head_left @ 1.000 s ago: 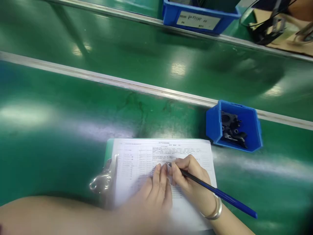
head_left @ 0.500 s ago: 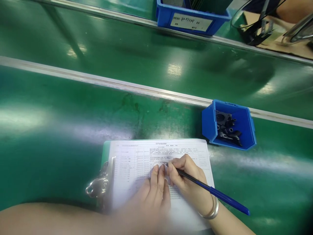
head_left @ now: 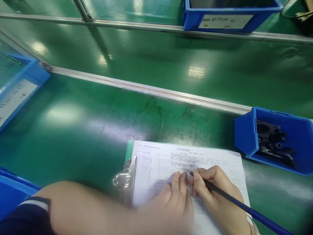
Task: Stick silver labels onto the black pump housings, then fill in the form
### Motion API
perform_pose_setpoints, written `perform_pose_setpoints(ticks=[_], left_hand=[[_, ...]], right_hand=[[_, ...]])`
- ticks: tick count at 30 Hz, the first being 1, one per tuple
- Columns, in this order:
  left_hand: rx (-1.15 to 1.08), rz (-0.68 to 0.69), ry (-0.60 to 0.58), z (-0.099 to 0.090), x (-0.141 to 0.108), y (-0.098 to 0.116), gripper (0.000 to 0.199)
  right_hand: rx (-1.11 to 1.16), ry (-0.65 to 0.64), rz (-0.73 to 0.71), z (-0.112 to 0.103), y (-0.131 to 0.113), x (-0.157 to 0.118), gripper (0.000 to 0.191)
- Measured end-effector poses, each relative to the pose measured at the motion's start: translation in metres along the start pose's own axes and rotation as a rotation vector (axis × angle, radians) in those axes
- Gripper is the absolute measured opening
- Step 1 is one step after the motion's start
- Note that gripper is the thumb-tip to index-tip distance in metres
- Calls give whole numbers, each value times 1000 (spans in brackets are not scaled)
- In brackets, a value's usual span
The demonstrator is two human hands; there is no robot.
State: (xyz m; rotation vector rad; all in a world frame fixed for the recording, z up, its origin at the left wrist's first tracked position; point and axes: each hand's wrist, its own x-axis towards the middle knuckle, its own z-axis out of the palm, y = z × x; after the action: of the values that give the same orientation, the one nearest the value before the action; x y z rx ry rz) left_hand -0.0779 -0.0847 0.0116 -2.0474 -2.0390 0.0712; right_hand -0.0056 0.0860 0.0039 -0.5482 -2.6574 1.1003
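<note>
A printed sheet (head_left: pixel 151 163) lies on a green clipboard (head_left: pixel 128 151), whose metal clip (head_left: pixel 127 178) is at the left side. My right hand (head_left: pixel 217 192) is closed around a black pen with a blue cap on its rear end (head_left: pixel 259 218); the tip touches the paper beside some handwriting. Flat on the page just left of the tip rests my left hand (head_left: pixel 174 199), fingers stretched out and holding nothing. Its wrist and forearm are blurred.
A blue bin (head_left: pixel 244 133) with dark parts (head_left: pixel 274 140) stands to the right of the clipboard. Another labelled blue bin (head_left: pixel 227 21) is at the top. Two more blue bins (head_left: pixel 36 73) show at the left edge. Metal rails (head_left: pixel 146 88) cross the green surface.
The view has swung to the left, so the clipboard, hands and bins appear farther right, and blue bins at the left have come into view. Both hands keep nearly the same pose.
</note>
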Motion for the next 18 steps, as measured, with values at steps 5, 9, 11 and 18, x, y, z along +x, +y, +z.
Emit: perform_pose_setpoints(ticks=[5, 9, 11, 18], left_hand=[[-49, -19, -20, 1, -2, 4, 64], [-83, -58, -49, 0, -2, 6, 68], [-98, -68, -49, -2, -2, 7, 68], [-73, -82, -60, -5, -3, 10, 65]], right_hand=[[28, 3, 33, 0, -3, 0, 19], [69, -6, 54, -2, -3, -3, 21], [137, 30, 65, -3, -1, -6, 20], [244, -38, 65, -6, 1, -8, 13]])
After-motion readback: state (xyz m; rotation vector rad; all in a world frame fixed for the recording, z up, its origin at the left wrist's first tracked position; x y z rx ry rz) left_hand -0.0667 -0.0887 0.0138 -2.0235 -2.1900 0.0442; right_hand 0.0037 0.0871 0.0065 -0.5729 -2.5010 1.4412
